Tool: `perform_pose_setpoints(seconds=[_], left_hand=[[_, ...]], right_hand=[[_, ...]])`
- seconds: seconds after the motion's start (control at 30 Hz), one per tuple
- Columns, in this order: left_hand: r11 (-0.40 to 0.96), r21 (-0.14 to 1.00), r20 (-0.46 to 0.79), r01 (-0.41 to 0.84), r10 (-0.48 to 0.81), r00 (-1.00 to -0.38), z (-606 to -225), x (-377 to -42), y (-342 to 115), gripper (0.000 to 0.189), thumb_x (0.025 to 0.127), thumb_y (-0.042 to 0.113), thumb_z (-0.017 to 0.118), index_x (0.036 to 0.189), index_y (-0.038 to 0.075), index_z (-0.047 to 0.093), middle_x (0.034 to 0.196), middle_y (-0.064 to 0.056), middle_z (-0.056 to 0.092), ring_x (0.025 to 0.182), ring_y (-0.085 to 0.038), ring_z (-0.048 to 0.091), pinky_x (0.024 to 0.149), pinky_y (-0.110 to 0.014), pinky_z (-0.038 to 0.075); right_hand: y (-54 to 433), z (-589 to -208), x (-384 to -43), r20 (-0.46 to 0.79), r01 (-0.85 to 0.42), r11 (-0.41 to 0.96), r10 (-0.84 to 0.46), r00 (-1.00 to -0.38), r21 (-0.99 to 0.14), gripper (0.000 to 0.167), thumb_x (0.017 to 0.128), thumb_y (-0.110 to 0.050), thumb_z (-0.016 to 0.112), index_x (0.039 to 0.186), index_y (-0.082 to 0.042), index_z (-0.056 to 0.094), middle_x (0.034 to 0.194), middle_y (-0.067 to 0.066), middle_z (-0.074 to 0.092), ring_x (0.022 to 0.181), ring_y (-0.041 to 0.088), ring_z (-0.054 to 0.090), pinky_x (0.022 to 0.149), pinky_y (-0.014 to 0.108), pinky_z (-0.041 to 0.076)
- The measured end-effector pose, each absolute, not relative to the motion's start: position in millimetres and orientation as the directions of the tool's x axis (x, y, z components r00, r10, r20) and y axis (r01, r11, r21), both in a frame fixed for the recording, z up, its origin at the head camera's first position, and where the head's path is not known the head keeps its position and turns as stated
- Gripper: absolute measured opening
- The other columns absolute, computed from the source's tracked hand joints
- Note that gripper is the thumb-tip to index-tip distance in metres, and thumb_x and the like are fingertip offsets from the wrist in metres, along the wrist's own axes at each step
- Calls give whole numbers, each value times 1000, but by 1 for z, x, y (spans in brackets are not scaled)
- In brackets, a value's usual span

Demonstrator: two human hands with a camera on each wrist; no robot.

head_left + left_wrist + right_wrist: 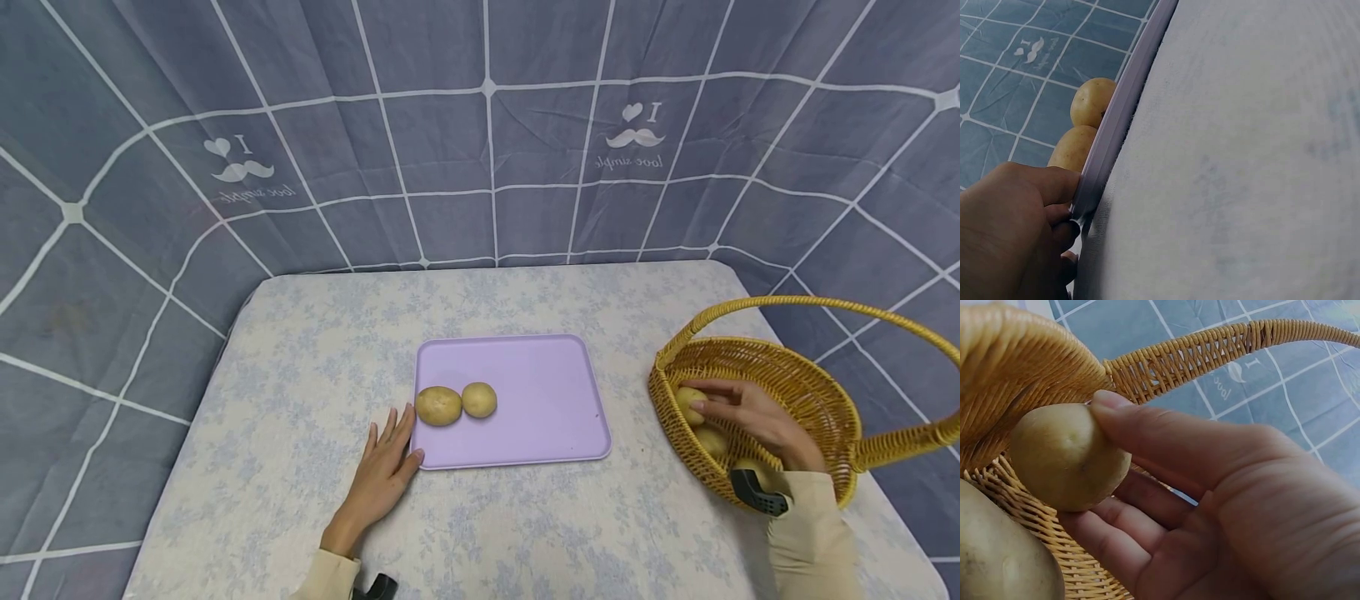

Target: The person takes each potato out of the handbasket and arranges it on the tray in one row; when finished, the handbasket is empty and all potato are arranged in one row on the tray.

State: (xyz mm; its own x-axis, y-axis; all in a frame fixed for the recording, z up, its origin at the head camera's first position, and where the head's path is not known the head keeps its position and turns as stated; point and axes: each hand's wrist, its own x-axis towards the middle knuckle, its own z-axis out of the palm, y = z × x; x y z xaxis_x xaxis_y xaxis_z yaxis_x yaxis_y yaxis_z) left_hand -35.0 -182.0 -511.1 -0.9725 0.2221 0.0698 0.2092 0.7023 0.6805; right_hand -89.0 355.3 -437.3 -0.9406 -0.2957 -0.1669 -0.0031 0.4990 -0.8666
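We count two potatoes on the lilac tray (pixel 540 400): a larger oval potato (pixel 438 406) close to the left rim and a smaller, rounder potato (pixel 479 400) just beside it. That much looks done. The held potato (pixel 1063 459) is not yet out of the wicker basket (pixel 787 371); our right hand (pixel 761 417) pinches it between thumb and fingers, near the basket's left wall. What is left, we judge, is this one and those by it: a lower potato (pixel 711 442) near it and what seems to be a further potato (pixel 761 473) by the wrist, though the dark wrist device (pixel 756 493) hides most of that one, so we cannot be sure of the full number.

Our left hand (pixel 382 475) lies at the tray's left edge, fingers extended and spread, thumb touching the rim, with nothing held.

The potatoes have smooth, pale yellow-brown skins with a few small dimples. The tray, probably plastic, is a matte rectangle with rounded corners and a low raised rim. The basket is oval, tightly woven in golden strands, with a tall arched handle. Beneath everything, the table (pixel 337 333) wears a pale cloth with a faint blue floral print.
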Motion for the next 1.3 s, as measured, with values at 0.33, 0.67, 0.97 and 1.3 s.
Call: perform_pose_setpoints(seconds=[0.33, 0.67, 0.97, 1.3], left_hand=[[698, 687, 55, 201, 226, -973, -510, -36, -183, 64, 100, 26, 51, 153, 7, 21, 157, -5, 23, 147, -29, 11, 119, -46, -6], [703, 676, 79, 219, 226, -971, -510, -35, -183, 64, 100, 26, 52, 152, 5, 21, 156, -9, 25, 147, -32, 13, 119, -50, -4], [704, 673, 93, 227, 224, -970, -511, -35, -183, 64, 99, 26, 52, 152, 5, 23, 156, -9, 26, 146, -32, 14, 119, -49, -4], [702, 677, 87, 223, 224, -971, -512, -35, -183, 64, 99, 25, 52, 152, 6, 23, 156, -8, 24, 147, -31, 13, 119, -47, -5]], right_hand=[[353, -424, -85, -96, -38, 514, -231, -968, -857, 43, 96, -16, 58, 134, 5, 52, 113, -18, 65, 98, -3, 61, 79, 12, 49], [340, -404, -83, 6, -94, 480, -181, -983, -872, 40, 96, -11, 58, 135, -1, 53, 112, -15, 67, 97, 3, 65, 80, 15, 52], [320, -384, -81, 60, -138, 432, -189, -980, -891, 39, 96, -8, 58, 133, 0, 54, 116, -11, 66, 99, 4, 65, 80, 15, 53], [288, -372, -89, 114, -201, 387, -238, -965, -900, 40, 95, -9, 59, 135, -7, 56, 124, -2, 65, 109, 8, 62, 85, 16, 51]])
